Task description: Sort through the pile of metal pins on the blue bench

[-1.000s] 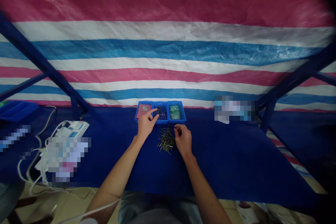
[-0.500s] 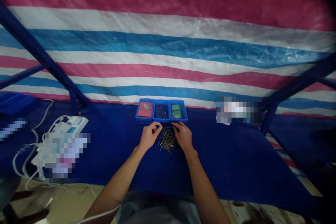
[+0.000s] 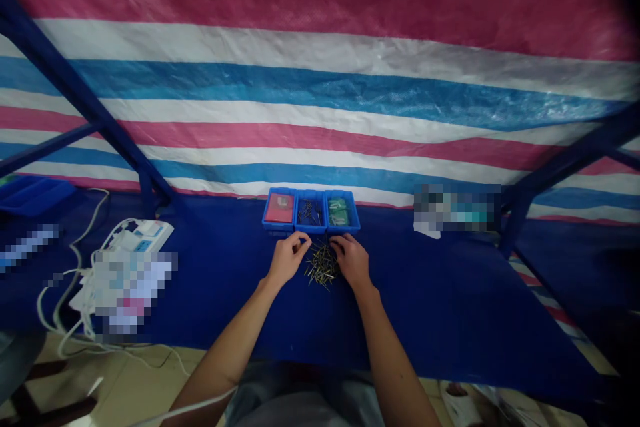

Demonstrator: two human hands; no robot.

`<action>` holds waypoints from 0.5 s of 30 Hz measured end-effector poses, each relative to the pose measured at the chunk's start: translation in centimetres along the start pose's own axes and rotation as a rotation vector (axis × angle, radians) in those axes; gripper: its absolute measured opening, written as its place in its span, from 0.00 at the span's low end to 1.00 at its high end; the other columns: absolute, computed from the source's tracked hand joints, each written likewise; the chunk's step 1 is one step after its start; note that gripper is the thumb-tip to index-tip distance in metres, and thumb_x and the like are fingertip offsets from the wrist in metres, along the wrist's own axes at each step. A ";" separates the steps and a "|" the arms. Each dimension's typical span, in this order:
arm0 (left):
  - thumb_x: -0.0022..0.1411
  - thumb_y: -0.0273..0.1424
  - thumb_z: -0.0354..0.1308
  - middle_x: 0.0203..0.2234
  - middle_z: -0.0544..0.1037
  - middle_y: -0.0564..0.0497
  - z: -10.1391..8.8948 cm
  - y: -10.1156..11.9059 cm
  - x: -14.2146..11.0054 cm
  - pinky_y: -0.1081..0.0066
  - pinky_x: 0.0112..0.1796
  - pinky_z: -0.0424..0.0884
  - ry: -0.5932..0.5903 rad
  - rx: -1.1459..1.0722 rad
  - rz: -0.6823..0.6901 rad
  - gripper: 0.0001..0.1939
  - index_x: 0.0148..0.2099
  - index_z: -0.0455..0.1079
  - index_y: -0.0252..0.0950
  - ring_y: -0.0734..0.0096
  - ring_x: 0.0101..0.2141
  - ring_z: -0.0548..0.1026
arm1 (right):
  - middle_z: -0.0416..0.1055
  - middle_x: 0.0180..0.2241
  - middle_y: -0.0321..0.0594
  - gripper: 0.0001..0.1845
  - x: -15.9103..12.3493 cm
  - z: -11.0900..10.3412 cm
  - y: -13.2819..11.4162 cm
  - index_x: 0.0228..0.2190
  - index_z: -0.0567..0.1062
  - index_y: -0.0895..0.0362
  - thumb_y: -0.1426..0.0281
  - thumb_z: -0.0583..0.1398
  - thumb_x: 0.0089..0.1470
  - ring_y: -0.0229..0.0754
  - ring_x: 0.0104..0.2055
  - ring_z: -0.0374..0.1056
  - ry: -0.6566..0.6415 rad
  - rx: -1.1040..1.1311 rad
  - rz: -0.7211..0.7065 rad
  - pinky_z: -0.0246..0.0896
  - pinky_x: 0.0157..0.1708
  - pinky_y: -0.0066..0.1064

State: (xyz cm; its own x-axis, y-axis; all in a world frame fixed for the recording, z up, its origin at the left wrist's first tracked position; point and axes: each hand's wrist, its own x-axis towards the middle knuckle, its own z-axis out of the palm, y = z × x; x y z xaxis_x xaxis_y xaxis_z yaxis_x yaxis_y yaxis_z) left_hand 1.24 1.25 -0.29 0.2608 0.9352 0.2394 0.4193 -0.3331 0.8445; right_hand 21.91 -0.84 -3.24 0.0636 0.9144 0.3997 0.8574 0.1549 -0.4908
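A loose pile of thin, brass-coloured pieces like screws or nails (image 3: 323, 267) lies on the blue table. My left hand (image 3: 288, 259) is at the pile's upper left, thumb and forefinger closed in a pinch. Across from it, my right hand (image 3: 353, 260) has its fingers drawn together at the pile's upper right edge. Whatever is between the fingertips is too small to make out. Just beyond both hands stand three blue bins: a left bin (image 3: 264, 219) with something red in it, a middle bin (image 3: 311, 230) with dark thin pieces, and a right bin (image 3: 356, 221) with green and pale pieces.
On the left of the table (image 3: 450, 307) are a white power strip (image 3: 161, 235), tangled white cables (image 3: 64, 320) and blurred items. A blue tray (image 3: 37, 195) stands at the far left. Blue metal struts (image 3: 95, 117) flank a striped sheet (image 3: 320, 113) behind.
The whole view has shifted slightly, so the scene sits a little further right. Both hands keep nearly the same pose beside the pile.
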 end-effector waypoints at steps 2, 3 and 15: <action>0.67 0.40 0.54 0.15 0.63 0.60 0.0 0.0 0.0 0.75 0.27 0.58 -0.007 0.001 0.000 0.13 0.40 0.73 0.37 0.76 0.19 0.62 | 0.72 0.36 0.36 0.09 0.0 -0.1 -0.1 0.37 0.79 0.49 0.70 0.57 0.61 0.38 0.32 0.69 -0.009 -0.015 -0.005 0.54 0.28 0.28; 0.67 0.40 0.54 0.15 0.63 0.60 0.0 0.0 0.0 0.75 0.27 0.58 -0.010 0.002 0.000 0.13 0.40 0.73 0.37 0.75 0.19 0.62 | 0.72 0.36 0.35 0.09 0.0 -0.2 -0.1 0.37 0.78 0.49 0.70 0.57 0.61 0.38 0.32 0.68 -0.014 -0.022 -0.008 0.53 0.27 0.28; 0.67 0.42 0.53 0.19 0.70 0.56 0.0 -0.1 0.1 0.75 0.29 0.62 0.015 -0.077 -0.013 0.17 0.44 0.75 0.35 0.74 0.22 0.67 | 0.70 0.35 0.40 0.09 -0.4 -0.7 0.0 0.34 0.75 0.54 0.72 0.54 0.61 0.41 0.33 0.68 0.063 0.218 0.007 0.62 0.35 0.31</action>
State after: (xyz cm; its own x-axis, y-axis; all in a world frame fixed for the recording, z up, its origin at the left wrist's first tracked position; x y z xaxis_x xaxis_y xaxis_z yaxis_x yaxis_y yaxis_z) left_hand 1.25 1.41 -0.30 0.2424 0.9414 0.2346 0.3543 -0.3110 0.8819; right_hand 22.25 -1.44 -2.85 0.1067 0.8918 0.4397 0.7268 0.2318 -0.6465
